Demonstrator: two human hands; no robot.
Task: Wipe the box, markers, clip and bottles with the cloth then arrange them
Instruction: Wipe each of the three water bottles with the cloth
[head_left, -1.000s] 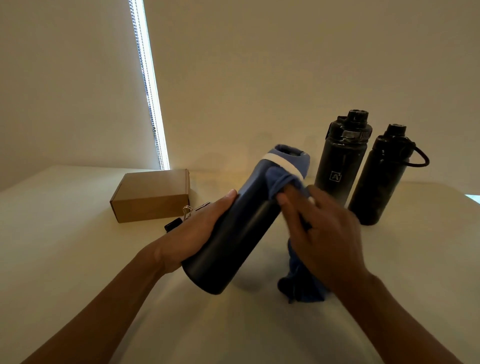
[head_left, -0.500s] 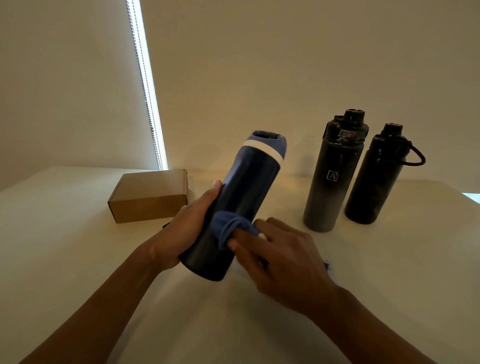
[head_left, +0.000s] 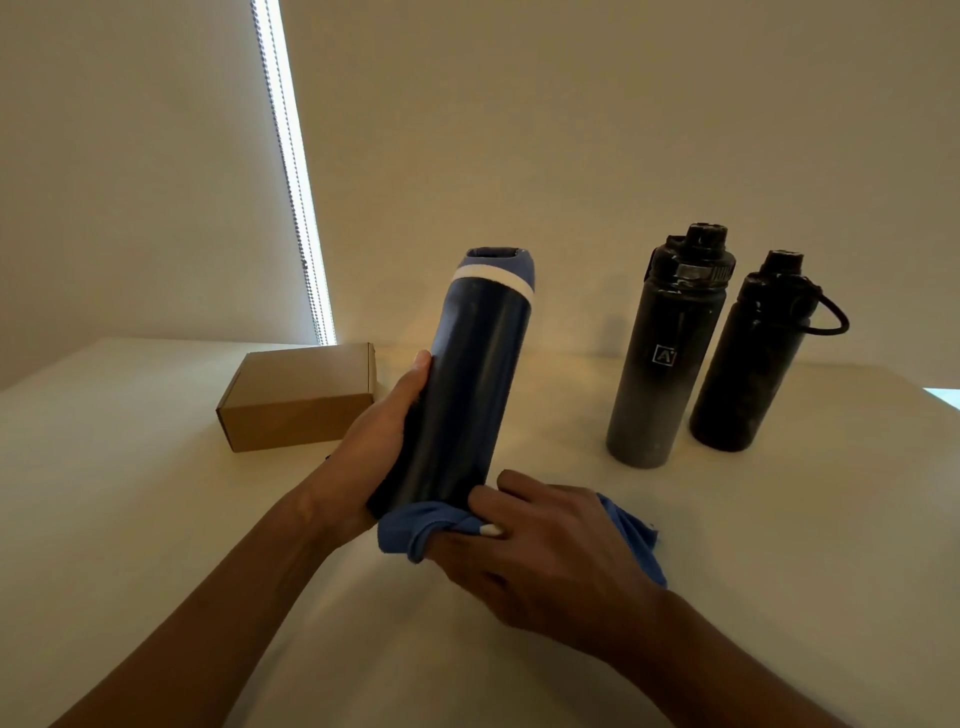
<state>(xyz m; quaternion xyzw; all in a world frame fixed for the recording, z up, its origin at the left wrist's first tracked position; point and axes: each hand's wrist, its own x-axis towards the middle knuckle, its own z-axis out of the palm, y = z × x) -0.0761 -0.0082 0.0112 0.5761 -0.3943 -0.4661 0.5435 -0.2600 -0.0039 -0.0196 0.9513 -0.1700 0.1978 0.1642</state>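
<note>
1. The left hand (head_left: 379, 441) grips the navy bottle (head_left: 467, 384) mid-bench, fingers wrapped around its lower body; the right hand (head_left: 540, 551) pinches the blue cloth (head_left: 415, 525) against its base.
2. The bottle looks rigid, smooth, likely slippery; hold the body firmly. The cloth is soft.
3. Three bottles in all: two black bottles (head_left: 665, 364) stand toward the bench's right far edge; one cardboard box (head_left: 301, 400) sits left.

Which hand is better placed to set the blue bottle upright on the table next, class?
Left. The left hand already grips the blue bottle; the right hand holds the cloth at its base.
</note>
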